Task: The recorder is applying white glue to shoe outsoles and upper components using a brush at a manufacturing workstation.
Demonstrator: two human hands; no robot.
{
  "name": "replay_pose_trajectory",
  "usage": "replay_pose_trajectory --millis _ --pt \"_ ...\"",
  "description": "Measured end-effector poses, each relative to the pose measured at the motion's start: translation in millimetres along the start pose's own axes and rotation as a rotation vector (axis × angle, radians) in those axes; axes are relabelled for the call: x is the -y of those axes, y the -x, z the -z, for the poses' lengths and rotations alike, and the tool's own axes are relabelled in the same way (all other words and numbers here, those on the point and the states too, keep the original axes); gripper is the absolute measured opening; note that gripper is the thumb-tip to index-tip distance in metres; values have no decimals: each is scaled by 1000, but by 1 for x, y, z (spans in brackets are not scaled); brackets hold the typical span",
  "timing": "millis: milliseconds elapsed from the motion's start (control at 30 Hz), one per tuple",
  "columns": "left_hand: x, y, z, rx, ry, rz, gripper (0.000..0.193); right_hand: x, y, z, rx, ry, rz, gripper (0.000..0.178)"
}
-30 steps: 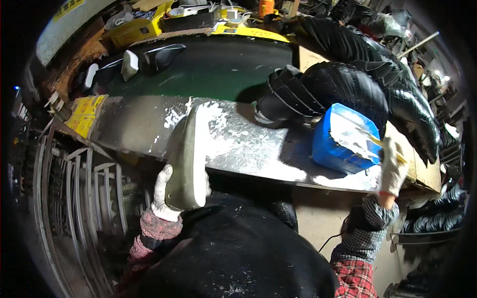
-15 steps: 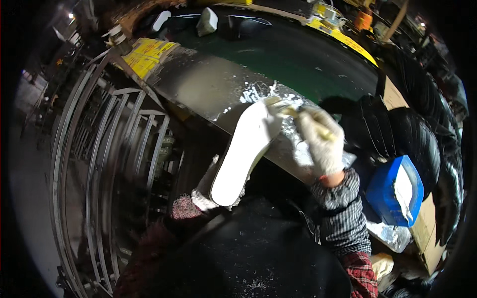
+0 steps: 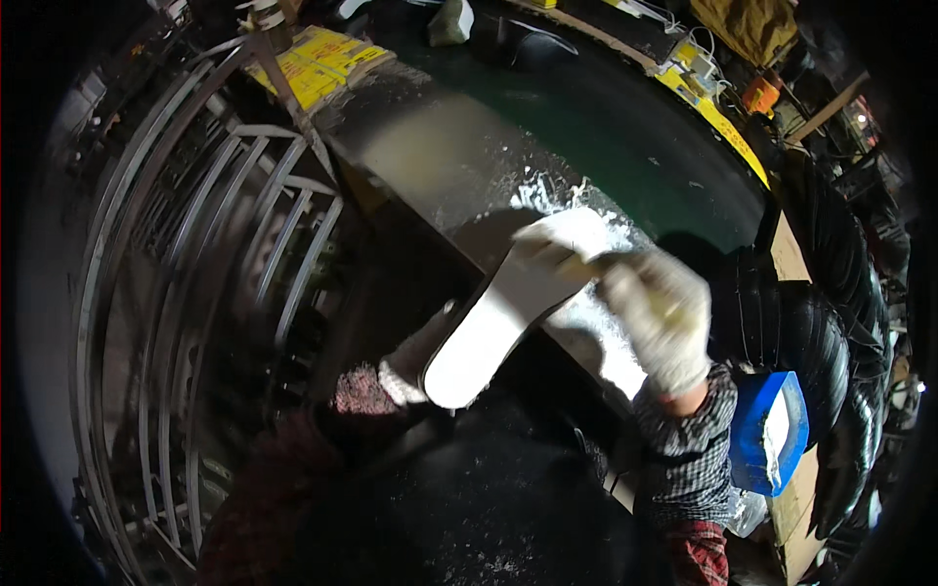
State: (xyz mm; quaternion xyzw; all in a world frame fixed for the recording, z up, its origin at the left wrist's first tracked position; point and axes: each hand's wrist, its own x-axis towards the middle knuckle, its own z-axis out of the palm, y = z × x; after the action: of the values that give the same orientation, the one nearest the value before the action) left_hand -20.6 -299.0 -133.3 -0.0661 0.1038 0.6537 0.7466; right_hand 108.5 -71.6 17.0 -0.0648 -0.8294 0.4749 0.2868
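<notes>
A white, foot-shaped shoe sole (image 3: 479, 347) is held at a slant in front of me, its heel end toward my body. My gloved left hand (image 3: 408, 366) grips it from beneath and the left side; most of its fingers are hidden. My right hand (image 3: 664, 311), in a pale work glove and smeared by motion, is closed on a small brush (image 3: 576, 267). The blurred tip of the brush lies over the sole's wide far end, and the hand's shadow falls across the sole. Behind, white smears (image 3: 547, 193) mark the workbench (image 3: 420, 146).
At my right stands a cut-open blue container (image 3: 747, 435) with white liquid inside. Metal racks (image 3: 278, 195) line the left. Beyond are a yellow printed sheet (image 3: 322, 66), a pale block-like piece (image 3: 450, 23) and black glossy bags (image 3: 816, 332).
My view has shifted, so the bench and container sit differently in it. The brush has moved over the sole's far end, and the sole tilts further to the right.
</notes>
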Motion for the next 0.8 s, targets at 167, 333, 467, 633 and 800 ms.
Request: replay_pose_trajectory --millis 167,333,467,633,800 --pt "0 -1 -2 -31 -95 -46 59 28 13 5 177 -233 -194 17" --pt "5 -8 22 92 29 -113 57 44 47 -6 220 -200 -264 24" --pt "-2 -2 32 94 -106 -323 57 35 77 7 327 -318 -447 31" --pt "-2 -10 13 259 14 -145 49 11 101 26 500 -326 -300 56" --pt "1 -2 6 24 -64 -156 45 -39 71 20 139 -86 -316 34"
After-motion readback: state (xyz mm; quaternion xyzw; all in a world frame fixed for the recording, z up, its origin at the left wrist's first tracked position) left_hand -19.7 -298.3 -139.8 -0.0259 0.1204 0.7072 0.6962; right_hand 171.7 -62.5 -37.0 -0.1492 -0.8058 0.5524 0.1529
